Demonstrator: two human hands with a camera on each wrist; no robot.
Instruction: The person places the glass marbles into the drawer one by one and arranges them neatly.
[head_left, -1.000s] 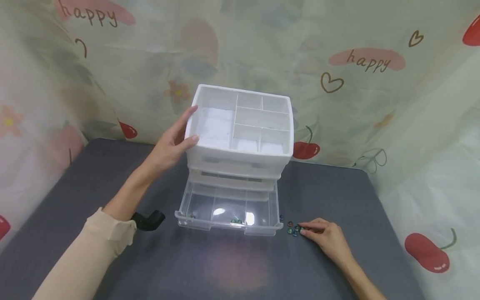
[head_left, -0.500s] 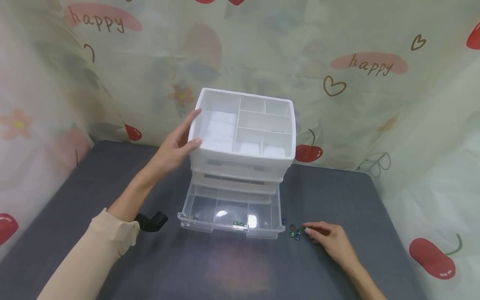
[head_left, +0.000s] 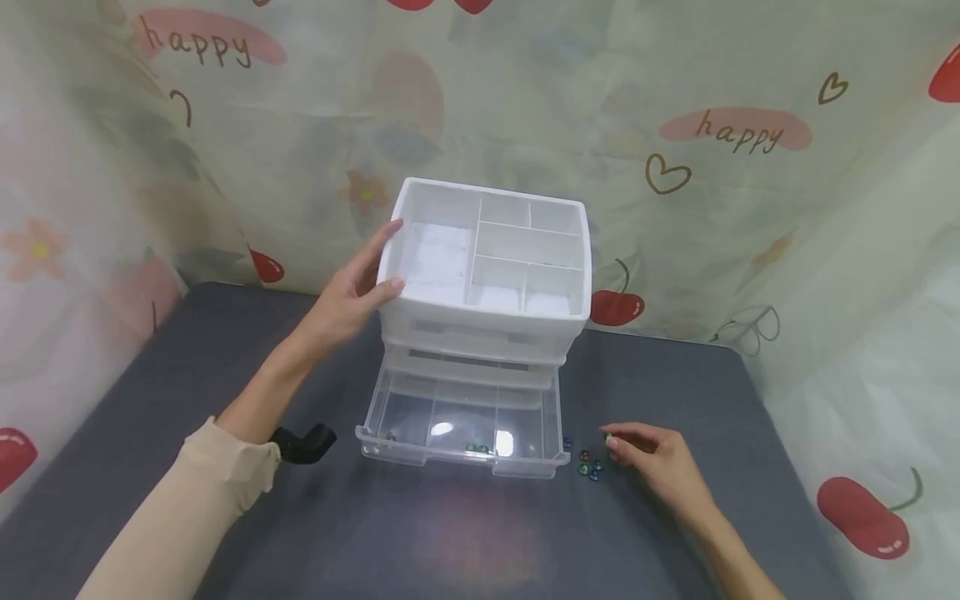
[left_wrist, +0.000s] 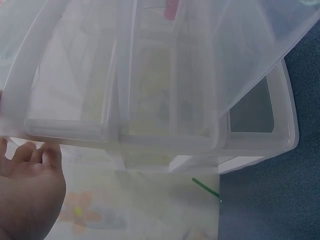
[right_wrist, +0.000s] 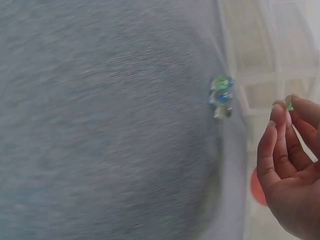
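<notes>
A white plastic drawer organizer (head_left: 420,312) stands on the dark table, its top split into compartments. My left hand (head_left: 348,292) grips its upper left side, thumb at the front rim; in the left wrist view the curled fingers (left_wrist: 51,156) meet the edge. The clear bottom drawer (head_left: 457,417) is pulled out, with a few small green marbles (head_left: 477,448) inside near its front. To the right of the drawer, my right hand (head_left: 660,467) pinches a green glass marble (right_wrist: 290,106) between thumb and fingertips, above the table. Several glass marbles (head_left: 585,470) lie just left of that hand.
A black curved object (head_left: 303,443) sits at the left wrist. The dark tabletop (head_left: 360,533) extends in front of the drawer. Patterned cloth (head_left: 510,83) hangs behind the organizer and along both sides. A thin looped wire (head_left: 753,329) is near the back right corner.
My right hand has picked a green marble out of the group, moved slightly right, then lifted it a little. The left hand stays on the organizer. The head view has shifted slightly.
</notes>
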